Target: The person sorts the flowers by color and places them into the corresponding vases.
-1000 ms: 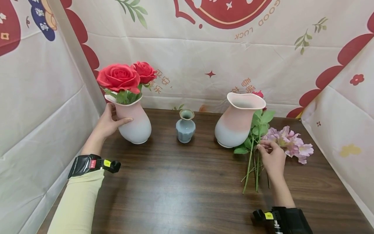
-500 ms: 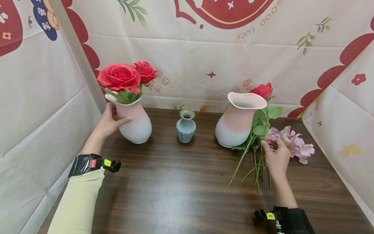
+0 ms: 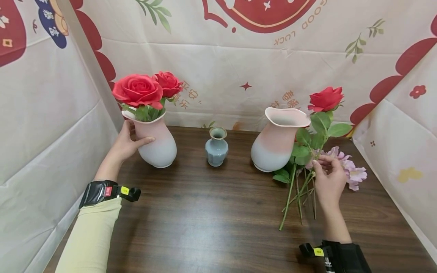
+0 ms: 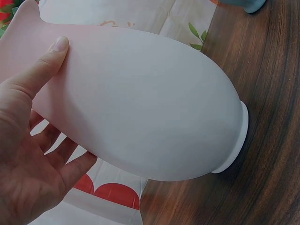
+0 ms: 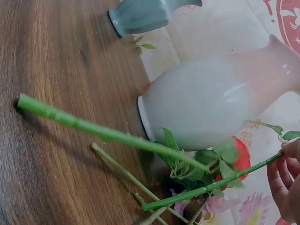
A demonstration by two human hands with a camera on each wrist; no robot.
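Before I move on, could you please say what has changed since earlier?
The right hand has shifted rightward with the red rose it pinches, whose bloom, first mostly hidden behind the right vase, now shows higher and further right. The left hand still grips the left vase; its two roses, the small vase and the right vase stay put.

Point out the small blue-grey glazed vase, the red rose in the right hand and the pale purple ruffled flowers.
Small blue-grey glazed vase (image 3: pixel 216 149): head view, its body.
Held red rose (image 3: pixel 326 99): head view, its bloom.
Pale purple ruffled flowers (image 3: pixel 349 167): head view, petals.
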